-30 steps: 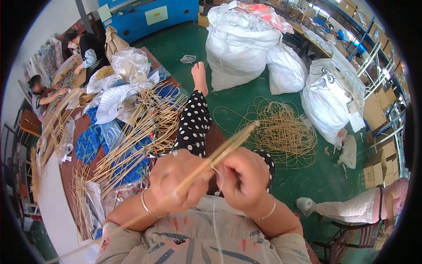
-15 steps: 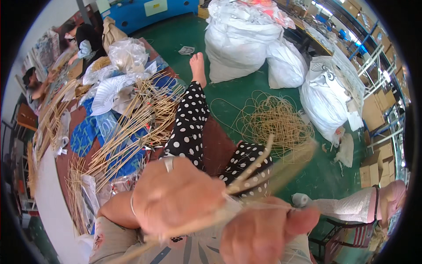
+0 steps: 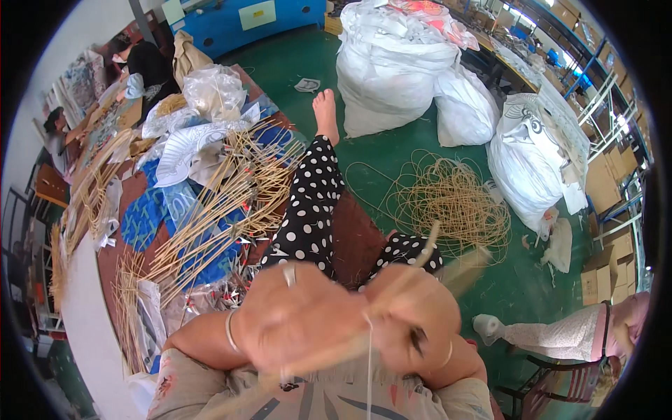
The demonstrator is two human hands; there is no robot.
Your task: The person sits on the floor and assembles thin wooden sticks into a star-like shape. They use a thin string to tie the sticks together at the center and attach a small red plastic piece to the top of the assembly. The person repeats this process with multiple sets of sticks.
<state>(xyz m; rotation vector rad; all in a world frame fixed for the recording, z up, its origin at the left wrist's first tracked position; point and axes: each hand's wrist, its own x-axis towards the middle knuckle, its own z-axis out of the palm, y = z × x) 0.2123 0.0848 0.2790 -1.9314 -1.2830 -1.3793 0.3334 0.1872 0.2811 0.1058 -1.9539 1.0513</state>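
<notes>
In front of my lap, my left hand (image 3: 301, 318) is closed around thin bamboo strips (image 3: 428, 245). Their pale ends fan out beyond my fingers toward the upper right, and a blurred length runs to the lower left. Pressed close beside it is my right hand (image 3: 413, 315), curled and smeared by motion where the strips cross. From between the hands a white thread (image 3: 369, 385) hangs down over my clothes. My right fingers appear closed at the thread, though the exact grip is hidden. A ring is on my left hand and a bracelet on each wrist.
Bundles of bamboo sticks (image 3: 210, 210) lie to the left over blue cloth (image 3: 143, 217). A coil of thin cane (image 3: 448, 203) is on the green floor ahead. Large white sacks (image 3: 392, 84) stand behind it. Two people sit at far left; another person's leg (image 3: 553, 332) extends at right.
My right hand has moved up and inward, from pulled away at lower right to against my left hand. The thread, earlier stretched between the hands, now hangs down. My left hand still holds the strips.
</notes>
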